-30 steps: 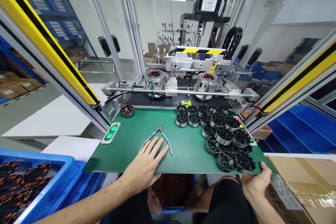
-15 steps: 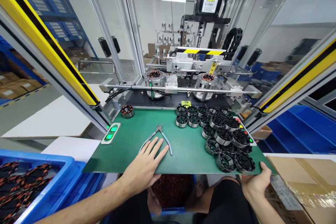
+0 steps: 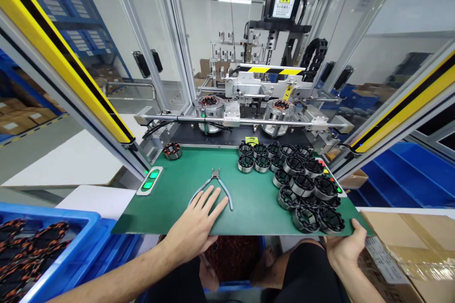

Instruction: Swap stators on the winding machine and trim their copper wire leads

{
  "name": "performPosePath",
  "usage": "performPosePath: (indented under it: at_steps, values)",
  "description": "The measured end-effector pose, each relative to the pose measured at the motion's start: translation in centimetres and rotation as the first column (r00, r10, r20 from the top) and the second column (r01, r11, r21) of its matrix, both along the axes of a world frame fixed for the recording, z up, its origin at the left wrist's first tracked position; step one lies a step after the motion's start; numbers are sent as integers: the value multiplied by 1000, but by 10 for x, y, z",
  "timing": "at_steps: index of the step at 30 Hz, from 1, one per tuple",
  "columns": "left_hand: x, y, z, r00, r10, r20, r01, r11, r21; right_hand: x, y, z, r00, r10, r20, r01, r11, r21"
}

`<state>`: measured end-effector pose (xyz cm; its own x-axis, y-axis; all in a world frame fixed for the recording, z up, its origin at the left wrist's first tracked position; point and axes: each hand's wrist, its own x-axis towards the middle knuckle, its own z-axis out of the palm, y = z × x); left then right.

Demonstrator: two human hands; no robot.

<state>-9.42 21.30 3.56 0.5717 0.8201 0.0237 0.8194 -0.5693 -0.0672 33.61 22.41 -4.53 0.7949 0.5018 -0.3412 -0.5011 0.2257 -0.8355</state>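
Observation:
My left hand (image 3: pixel 199 218) lies flat on the green work table (image 3: pixel 152 213), palm down with fingers spread. Its fingertips reach between and over the light blue handles of a pair of cutting pliers (image 3: pixel 216 174). The pliers lie with jaws pointing away and handles apart; the left handle is partly hidden. At the front right edge, my right hand (image 3: pixel 346 246) has its thumb on the table top and its other fingers mostly hidden under the edge. Just beyond it stand several black-and-silver stator cores (image 3: pixel 302 183), some stacked. One stator wound with copper wire (image 3: pixel 172 150) sits at the far left.
Behind the table, two metal fixtures (image 3: pixel 275 120) hold wound stators behind a horizontal rod (image 3: pixel 249 120). Yellow-black posts (image 3: pixel 71 71) flank the station. Green-lit buttons (image 3: pixel 151 180) sit at left. A blue bin (image 3: pixel 81 227) is at lower left, a cardboard box (image 3: pixel 408 236) at lower right.

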Motion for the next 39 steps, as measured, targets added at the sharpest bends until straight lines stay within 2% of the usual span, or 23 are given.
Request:
performPosePath:
  at_steps: [14, 22, 30, 34, 39]
  values:
    - [0, 0, 1, 1000, -5, 11, 5, 1000, 8, 6, 0, -7, 1000, 9, -27, -9, 1000, -3]
    - [-1, -1, 0, 1000, -11, 5, 11, 1000, 6, 1, 0, -1, 1000, 13, 0, -13, 1000, -13]
    - [0, 1, 0, 1000, -1, 9, 1, 1000, -19, 9, 0, -10, 1000, 22, 8, -22, 1000, 6]
    - [0, 2, 2, 1000, 4, 5, -4, 1000, -26, 6, -1, -6, 999, 32, -8, -32, 999, 17]
    - [1, 0, 3, 1000, 9, 7, -9, 1000, -15, -1, 0, 2, 1000, -15, -23, 15, 1000, 5]
